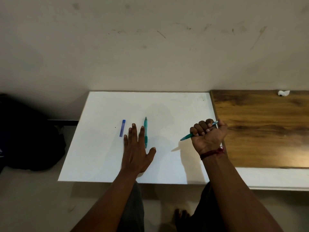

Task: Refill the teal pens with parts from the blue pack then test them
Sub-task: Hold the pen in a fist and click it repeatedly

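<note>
Head view, single frame. White tabletop (100,158), butted along its right edge against a wood-grain surface (260,129). Item one: blue pack (122,128), lying flat left of centre, apart from both hands, its lid state too small to tell. Item two: teal pen (145,132), lying near centre, lengthwise front to back, just beside the index finger of the left hand (137,151); that hand lies spread, palm down, gripping nothing. Item three: second teal pen (189,136), clenched in the fist of the right hand (208,136) near the right edge, tip slanting down-left, clear of the surface by its shadow. Step judged: early, one pen taken up, pack untouched. Next move likely calls for the free hand to help open the held pen or fetch the pack.
</note>
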